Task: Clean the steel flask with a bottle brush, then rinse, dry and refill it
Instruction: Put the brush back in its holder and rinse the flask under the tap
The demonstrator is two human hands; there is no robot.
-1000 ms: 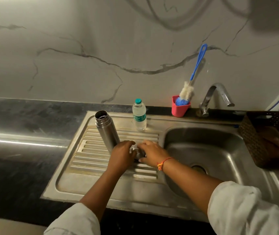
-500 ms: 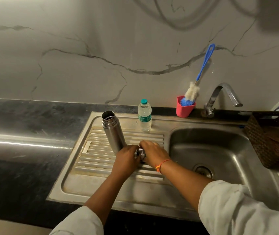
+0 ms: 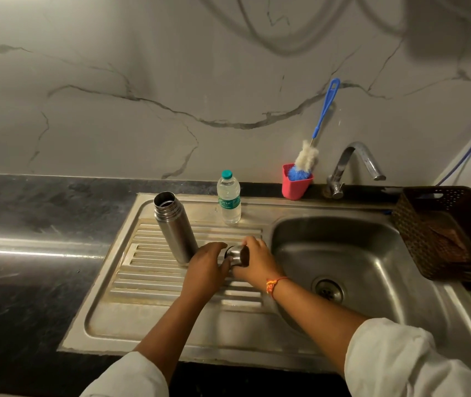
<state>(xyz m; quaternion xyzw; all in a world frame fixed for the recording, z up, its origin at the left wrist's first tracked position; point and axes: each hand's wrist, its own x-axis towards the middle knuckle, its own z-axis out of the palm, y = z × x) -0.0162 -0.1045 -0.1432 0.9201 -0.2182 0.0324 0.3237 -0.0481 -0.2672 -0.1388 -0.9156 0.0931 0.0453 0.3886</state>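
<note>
Now flask (image 3: 174, 229) upright, mouth up; right hand (image 3: 258, 263) fingers curled round cap (image 3: 238, 255), left hand (image 3: 205, 272) fingers loose

Your scene is dim and warm. A hard glare streak crosses the counter (image 3: 27, 250) at left; a soft shadow darkens the wall (image 3: 443, 30) upper right. Edges bow; your sleeves (image 3: 414, 362) blur.

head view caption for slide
Right hand grips the flask cap over the drainboard, left hand beside it; open steel flask stands nearby.
</note>
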